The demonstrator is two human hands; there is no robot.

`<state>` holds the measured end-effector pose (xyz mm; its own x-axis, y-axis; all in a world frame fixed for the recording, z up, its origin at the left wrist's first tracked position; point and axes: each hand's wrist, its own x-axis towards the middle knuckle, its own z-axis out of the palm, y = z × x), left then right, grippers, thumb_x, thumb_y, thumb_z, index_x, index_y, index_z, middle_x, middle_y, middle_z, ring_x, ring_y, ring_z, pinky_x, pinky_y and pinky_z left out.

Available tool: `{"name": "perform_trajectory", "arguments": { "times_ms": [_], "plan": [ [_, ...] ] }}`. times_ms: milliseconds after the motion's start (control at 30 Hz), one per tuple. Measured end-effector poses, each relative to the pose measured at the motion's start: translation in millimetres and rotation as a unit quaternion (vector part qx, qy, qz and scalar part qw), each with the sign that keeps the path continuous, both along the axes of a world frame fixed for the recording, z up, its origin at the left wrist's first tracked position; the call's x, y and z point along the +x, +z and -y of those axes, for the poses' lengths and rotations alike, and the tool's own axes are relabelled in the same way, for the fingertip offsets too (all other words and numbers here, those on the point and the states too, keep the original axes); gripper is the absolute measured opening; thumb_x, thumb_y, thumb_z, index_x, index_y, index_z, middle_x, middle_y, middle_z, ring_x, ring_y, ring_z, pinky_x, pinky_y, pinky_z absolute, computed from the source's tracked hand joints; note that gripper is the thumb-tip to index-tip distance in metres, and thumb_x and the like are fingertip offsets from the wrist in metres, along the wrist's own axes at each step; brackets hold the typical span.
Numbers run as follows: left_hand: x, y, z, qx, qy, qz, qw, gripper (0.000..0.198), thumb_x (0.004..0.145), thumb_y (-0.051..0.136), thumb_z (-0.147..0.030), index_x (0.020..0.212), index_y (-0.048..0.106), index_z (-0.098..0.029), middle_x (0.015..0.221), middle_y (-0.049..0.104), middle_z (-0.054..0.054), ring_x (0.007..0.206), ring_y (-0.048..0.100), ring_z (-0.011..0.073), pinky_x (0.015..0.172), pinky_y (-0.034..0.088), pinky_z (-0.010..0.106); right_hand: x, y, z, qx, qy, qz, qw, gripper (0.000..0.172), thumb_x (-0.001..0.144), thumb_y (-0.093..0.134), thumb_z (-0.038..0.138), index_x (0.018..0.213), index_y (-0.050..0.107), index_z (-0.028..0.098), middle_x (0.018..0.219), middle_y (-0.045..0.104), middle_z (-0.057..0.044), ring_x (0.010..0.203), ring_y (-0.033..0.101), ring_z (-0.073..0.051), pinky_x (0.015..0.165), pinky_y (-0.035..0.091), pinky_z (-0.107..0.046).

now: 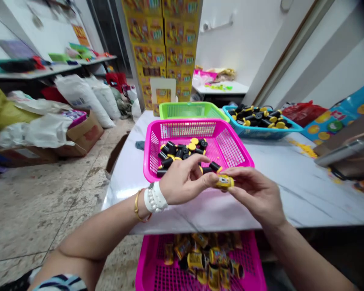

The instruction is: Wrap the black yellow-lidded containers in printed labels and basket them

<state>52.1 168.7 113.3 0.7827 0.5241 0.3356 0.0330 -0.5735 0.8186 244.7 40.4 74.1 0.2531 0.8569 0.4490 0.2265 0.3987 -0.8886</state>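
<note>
A small yellow-labelled cylinder (pixel 224 182) lies sideways between my two hands, just in front of the pink basket (pixel 250 161). My right hand (pixel 257 194) pinches its right end between thumb and fingers. The thumb of my left hand (pixel 188 180) presses against its left end; the curled left fingers reach over the basket's near rim and are partly hidden. Inside that basket are black cylinders with yellow caps (pixel 179 152). One black piece (pixel 214 166) sits close behind the held cylinder. Below the table edge, a second pink basket (pixel 148 279) contains several yellow-labelled cylinders (pixel 196 260).
A green basket (pixel 191 107) stands behind the pink one. To its right, a blue basket (pixel 245 131) is heaped with black and yellow pieces. Stacked yellow boxes (pixel 180 56) rise at the back. Yellow bits (pixel 305 149) lie on the white table (pixel 291 194) at right.
</note>
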Motion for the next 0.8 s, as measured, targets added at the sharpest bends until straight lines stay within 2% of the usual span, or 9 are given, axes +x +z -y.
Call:
{"name": "perform_trajectory", "arguments": {
  "times_ms": [67,167,300,400,533,600,667,733,800],
  "plan": [
    [1,-3.1,1,0.046,-0.005,0.002,0.999,0.055,0.091,0.065,-0.058,0.119,0.064,-0.011,0.066,0.069,0.0,0.054,0.06,0.0122,0.055,0.044,0.023,4,-8.8,39,-0.04,-0.022,0.041,0.998,0.033,0.084,0.078,0.014,0.114,0.074,0.027,0.107,0.076,-0.005,0.095,0.077,-0.019,0.08,0.066,-0.026],
    [6,-11.5,1,0.143,0.002,-0.011,0.99,0.044,0.088,0.072,-0.05,0.109,0.067,-0.012,0.065,0.068,-0.001,0.054,0.059,0.0119,0.055,0.042,0.023,4,-35.5,93,-0.118,-0.051,0.109,0.986,0.027,0.087,0.074,0.014,0.112,0.074,0.025,0.108,0.073,-0.008,0.098,0.076,-0.021,0.077,0.067,-0.027],
    [10,-17.0,2,0.191,0.009,0.007,0.982,0.029,0.093,0.069,-0.04,0.102,0.069,-0.012,0.064,0.068,-0.001,0.054,0.059,0.0117,0.056,0.04,0.024,2,-72.8,130,-0.136,-0.111,0.257,0.95,0.037,0.087,0.075,0.015,0.122,0.07,0.024,0.118,0.075,-0.012,0.107,0.075,-0.024,0.091,0.065,-0.037],
    [11,-15.8,3,0.197,0.012,0.005,0.98,0.024,0.093,0.068,-0.036,0.1,0.069,-0.014,0.065,0.069,-0.001,0.055,0.06,0.0119,0.056,0.04,0.025,12,-76.7,131,-0.113,-0.083,0.354,0.925,0.04,0.086,0.077,0.015,0.124,0.071,0.023,0.12,0.078,-0.011,0.108,0.076,-0.023,0.098,0.062,-0.037],
    [12,-15.9,1,0.197,0.0,-0.022,0.98,0.02,0.092,0.069,-0.035,0.1,0.07,-0.017,0.066,0.071,-0.001,0.057,0.061,0.0128,0.057,0.041,0.026,32,-54.7,122,-0.096,-0.06,0.372,0.921,0.026,0.085,0.079,0.016,0.11,0.077,0.024,0.098,0.082,-0.004,0.085,0.079,-0.018,0.081,0.065,-0.028],
    [12,-17.1,-2,0.2,-0.004,-0.022,0.98,0.019,0.092,0.068,-0.035,0.1,0.07,-0.017,0.067,0.071,-0.001,0.058,0.062,0.0124,0.058,0.041,0.025,40,-46.1,117,-0.083,-0.101,0.367,0.921,0.021,0.085,0.078,0.014,0.103,0.078,0.025,0.09,0.082,-0.002,0.078,0.078,-0.017,0.076,0.063,-0.028],
    [13,-18.2,-3,0.197,-0.003,-0.014,0.98,0.018,0.092,0.069,-0.033,0.098,0.07,-0.017,0.067,0.071,-0.001,0.058,0.062,0.0117,0.059,0.042,0.025,46,-45.0,109,-0.068,-0.186,0.373,0.906,0.02,0.086,0.076,0.013,0.101,0.079,0.026,0.088,0.08,-0.003,0.075,0.075,-0.017,0.072,0.061,-0.029],
    [14,-19.0,-4,0.186,-0.001,-0.013,0.983,0.016,0.092,0.069,-0.031,0.097,0.07,-0.017,0.066,0.071,-0.001,0.058,0.062,0.0116,0.059,0.042,0.025,51,-51.8,95,-0.069,-0.263,0.399,0.876,0.022,0.088,0.075,0.016,0.107,0.079,0.025,0.091,0.078,-0.005,0.071,0.071,-0.017,0.067,0.058,-0.031],
    [14,-19.8,-5,0.173,0.002,-0.016,0.985,0.015,0.092,0.069,-0.03,0.097,0.071,-0.016,0.066,0.071,-0.001,0.057,0.062,0.0117,0.058,0.043,0.025,56,-63.2,78,-0.086,-0.286,0.431,0.851,0.022,0.09,0.073,0.022,0.111,0.08,0.023,0.092,0.076,-0.008,0.07,0.068,-0.018,0.065,0.057,-0.033]
  ]
}}
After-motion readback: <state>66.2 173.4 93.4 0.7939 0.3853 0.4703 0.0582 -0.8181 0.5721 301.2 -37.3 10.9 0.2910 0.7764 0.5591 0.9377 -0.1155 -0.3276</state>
